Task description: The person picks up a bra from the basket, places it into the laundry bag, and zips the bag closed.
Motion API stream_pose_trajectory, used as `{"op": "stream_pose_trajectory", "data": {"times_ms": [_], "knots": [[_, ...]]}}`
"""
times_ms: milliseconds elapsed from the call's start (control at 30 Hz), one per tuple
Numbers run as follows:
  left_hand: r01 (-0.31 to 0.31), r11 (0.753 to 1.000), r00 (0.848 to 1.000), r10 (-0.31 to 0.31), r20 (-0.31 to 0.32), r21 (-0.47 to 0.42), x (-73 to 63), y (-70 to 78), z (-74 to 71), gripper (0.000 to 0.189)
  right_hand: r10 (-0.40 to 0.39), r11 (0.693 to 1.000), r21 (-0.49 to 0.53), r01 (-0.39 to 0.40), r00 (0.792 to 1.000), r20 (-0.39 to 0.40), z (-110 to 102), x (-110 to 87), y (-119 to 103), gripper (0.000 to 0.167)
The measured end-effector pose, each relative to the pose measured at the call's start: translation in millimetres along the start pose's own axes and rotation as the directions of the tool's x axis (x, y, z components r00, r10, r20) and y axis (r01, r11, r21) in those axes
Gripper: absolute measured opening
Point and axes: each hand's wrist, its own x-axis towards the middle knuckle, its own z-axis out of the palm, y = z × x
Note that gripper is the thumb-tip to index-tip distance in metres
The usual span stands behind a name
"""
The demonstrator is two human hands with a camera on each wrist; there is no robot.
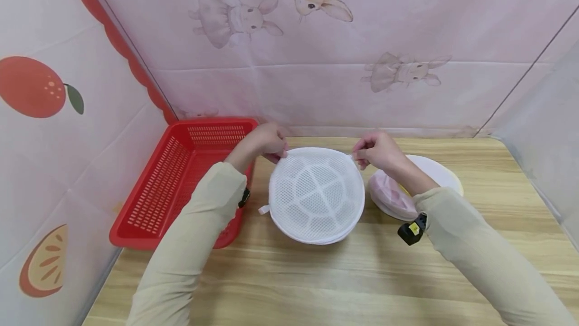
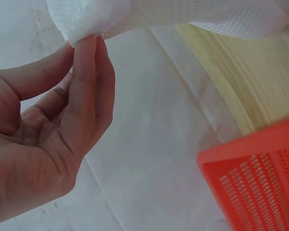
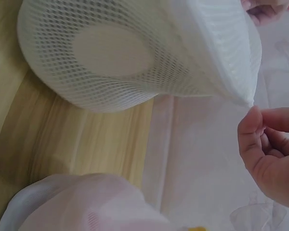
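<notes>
Between my two hands is a round white mesh laundry bag (image 1: 316, 195), with a small white tab on its left side. My left hand (image 1: 268, 141) pinches the bag's upper left edge between thumb and fingertips, as the left wrist view confirms. At the upper right edge, my right hand (image 1: 379, 151) pinches a small bit of the rim. In the right wrist view the mesh bag (image 3: 111, 48) hangs from that pinch, its mesh side and pale round patch showing. Beneath my right forearm lies a pink-and-white bundle (image 1: 390, 194), partly hidden.
A red plastic basket (image 1: 116, 233) with slotted walls stands at the left on the wooden table (image 1: 325, 286). A white round item (image 1: 441, 175) lies behind the pink bundle at the right. Printed fabric walls (image 1: 316, 95) enclose the back and sides.
</notes>
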Motion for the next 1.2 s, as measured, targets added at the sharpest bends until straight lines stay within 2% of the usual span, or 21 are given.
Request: {"op": "stream_pose_trajectory", "data": {"times_ms": [133, 267, 467, 667, 900, 1100, 1200], "knots": [[0.01, 0.997, 1.0, -0.009, 0.004, -0.073, 0.7, -11.2, -3.7, 0.005, 0.025, 1.0, -0.003, -0.025, 1.0, 0.004, -4.2, -1.1, 8.5, 0.009], [0.011, 0.995, 0.999, -0.007, 0.035, -0.098, 1.5, -15.7, -4.7, 0.004, 0.035, 0.999, -0.01, -0.035, 0.999, 0.001, -5.5, -1.4, 12.0, 0.01], [-0.013, 0.997, 0.994, 0.021, 0.105, -0.074, 3.7, -16.0, -4.1, 0.007, 0.017, 0.999, -0.046, -0.017, 1.0, -0.007, -3.9, -1.5, 9.4, 0.008], [-0.02, 0.994, 0.986, 0.037, 0.162, -0.108, 5.9, -18.0, -2.1, 0.012, -0.022, 0.998, -0.056, 0.021, 0.999, -0.023, -3.2, -1.3, 4.9, 0.007], [-0.013, 0.983, 0.981, 0.048, 0.187, -0.184, 7.5, -20.2, 0.3, 0.011, -0.022, 0.998, -0.056, 0.02, 0.999, -0.026, -4.0, -2.3, 1.5, 0.008], [-0.026, 0.966, 0.975, 0.082, 0.209, -0.258, 8.3, -19.2, 0.8, 0.013, -0.032, 0.998, -0.062, 0.03, 0.999, -0.033, -5.7, -2.8, -2.4, 0.008], [-0.043, 0.963, 0.972, 0.101, 0.211, -0.265, 9.3, -17.7, 1.2, 0.015, -0.044, 0.997, -0.067, 0.042, 0.999, -0.03, -6.0, -2.7, -4.9, 0.008]]}}
